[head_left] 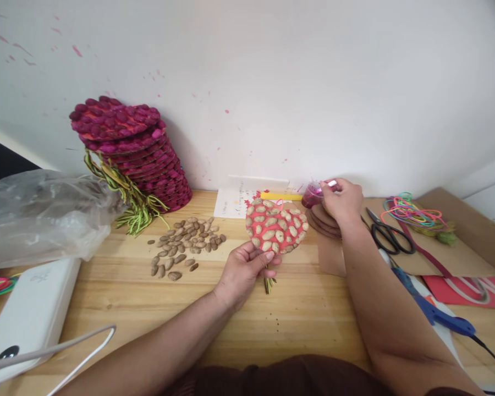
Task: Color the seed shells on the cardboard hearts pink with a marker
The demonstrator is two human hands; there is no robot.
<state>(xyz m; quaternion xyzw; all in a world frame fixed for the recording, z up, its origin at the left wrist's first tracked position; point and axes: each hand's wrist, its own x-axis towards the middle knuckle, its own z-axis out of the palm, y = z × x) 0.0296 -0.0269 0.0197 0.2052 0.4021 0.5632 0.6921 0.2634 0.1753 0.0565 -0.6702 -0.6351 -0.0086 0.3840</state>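
Observation:
My left hand [247, 269] is closed on the lower edge of a round red disc [277, 224] studded with unpainted peanuts. A pink loop sits at the disc's top, and a yellow-green tassel [269, 285] hangs below my fingers. My right hand [342, 201] pinches a thin white-handled paintbrush [332, 183] over a small clear cup of magenta paint [312, 194]; the brush's tip is hard to make out. Beside the cup, partly behind my right hand, lies a stack of brown round discs [324, 223]. Loose peanuts [190, 239] are spread to the left of my left hand.
At the back left stands a tall stack of magenta peanut discs [136, 157] with tassels [138, 206], beside a clear plastic bag [45, 214]. A white power bank [33, 313] lies front left. Black scissors [390, 234], coloured cords [412, 212] and a blue glue gun [441, 313] lie right.

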